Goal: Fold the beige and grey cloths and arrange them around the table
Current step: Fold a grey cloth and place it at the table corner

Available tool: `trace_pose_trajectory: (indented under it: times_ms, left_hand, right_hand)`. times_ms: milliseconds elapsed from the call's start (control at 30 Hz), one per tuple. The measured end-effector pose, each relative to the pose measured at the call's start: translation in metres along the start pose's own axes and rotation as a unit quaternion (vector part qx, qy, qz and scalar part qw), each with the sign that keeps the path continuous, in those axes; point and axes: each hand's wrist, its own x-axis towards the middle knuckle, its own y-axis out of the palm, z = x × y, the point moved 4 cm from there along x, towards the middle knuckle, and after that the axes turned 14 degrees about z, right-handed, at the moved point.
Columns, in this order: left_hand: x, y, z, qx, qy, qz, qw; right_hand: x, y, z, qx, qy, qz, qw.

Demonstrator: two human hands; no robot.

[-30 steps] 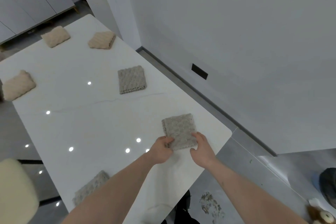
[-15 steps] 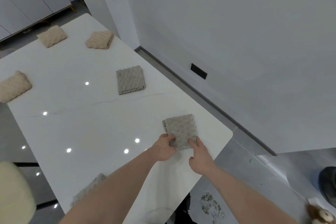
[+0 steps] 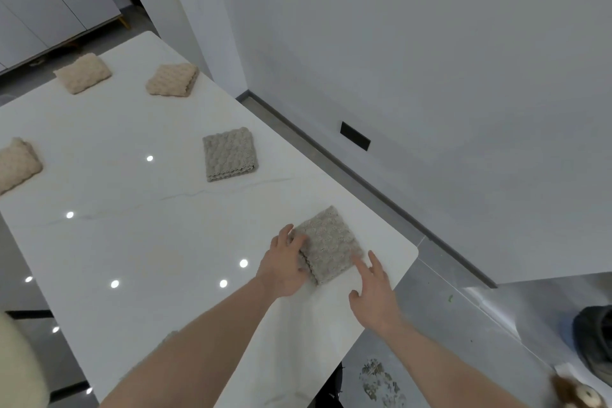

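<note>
**Both hands at the near grey cloth, right corner of bench**

My left hand (image 3: 284, 267) sits on the left edge of the near grey cloth (image 3: 329, 245). Fingers curl over that edge and onto the top face, thumb side down by the near corner; looks like a grip on the folded edge. Left forearm runs in from bottom centre, angled up and right across the bench (image 3: 132, 242).

My right hand (image 3: 374, 295) is at the cloth's near right corner, palm down, fingers spread and straight. Index tip touches or just reaches the corner, can't tell which. Thumb is out to the left, holding nothing. Right forearm comes in from bottom right, hanging past the bench edge over the floor.

Near grey cloth: folded square, flat on the bench, rotated a bit against the edge, close to the rounded near right corner.

Second grey cloth (image 3: 229, 154): folded, flat, further up along the right side, well apart from the first.

Beige cloths, all folded: one at the far end (image 3: 172, 79), one left of it (image 3: 82, 73), one at the left edge (image 3: 16, 164), partly cut off by the frame.

Ceiling lights reflect as white dots on the glossy top.
</note>
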Motion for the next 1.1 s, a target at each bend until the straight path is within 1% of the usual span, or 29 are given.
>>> trace_pose_trajectory:
  times_ms: [67,167,333,500,567,600,667,733,800,900,1000,1100]
  left_hand:
    - [0.009,-0.002,0.003,0.016,0.012,0.044,0.999]
    - [0.017,-0.005,0.000,0.030,0.007,0.113,0.993]
    - [0.031,-0.005,-0.002,0.088,-0.025,0.125,0.988]
    - [0.044,0.001,-0.004,0.097,-0.043,0.143,0.984]
    - [0.043,0.001,-0.005,0.083,-0.036,0.138,0.986]
    - [0.042,0.000,-0.004,0.062,-0.028,0.123,0.990]
    - [0.039,-0.003,-0.002,0.004,-0.001,0.052,0.999]
    - [0.035,-0.007,0.000,-0.033,0.021,-0.030,0.999]
    - [0.034,-0.010,-0.001,-0.041,0.033,-0.061,0.997]
    - [0.041,-0.009,-0.005,-0.001,0.046,-0.036,0.998]
    - [0.050,-0.004,-0.005,0.053,0.031,-0.001,0.998]
    - [0.057,-0.004,-0.008,0.078,0.020,0.004,0.997]
  right_hand:
    - [-0.001,0.012,-0.002,-0.022,0.016,0.033,0.999]
    - [0.005,0.019,0.002,-0.060,0.028,0.068,0.995]
    - [0.026,0.005,0.004,-0.088,0.043,0.091,0.991]
    - [0.042,-0.015,0.000,-0.098,0.058,0.098,0.989]
    - [0.042,-0.015,-0.001,-0.091,0.056,0.107,0.988]
    - [0.039,-0.013,-0.001,-0.082,0.051,0.104,0.990]
    - [0.031,-0.013,0.000,-0.063,0.036,0.069,0.995]
    - [0.023,-0.013,0.003,-0.084,0.010,0.018,0.996]
    - [0.019,-0.007,0.007,-0.135,-0.018,-0.001,0.991]
    - [0.020,0.005,0.011,-0.176,-0.030,0.031,0.983]
    - [0.019,0.010,0.011,-0.190,-0.018,0.072,0.979]
    - [0.021,0.006,0.011,-0.202,-0.010,0.088,0.975]
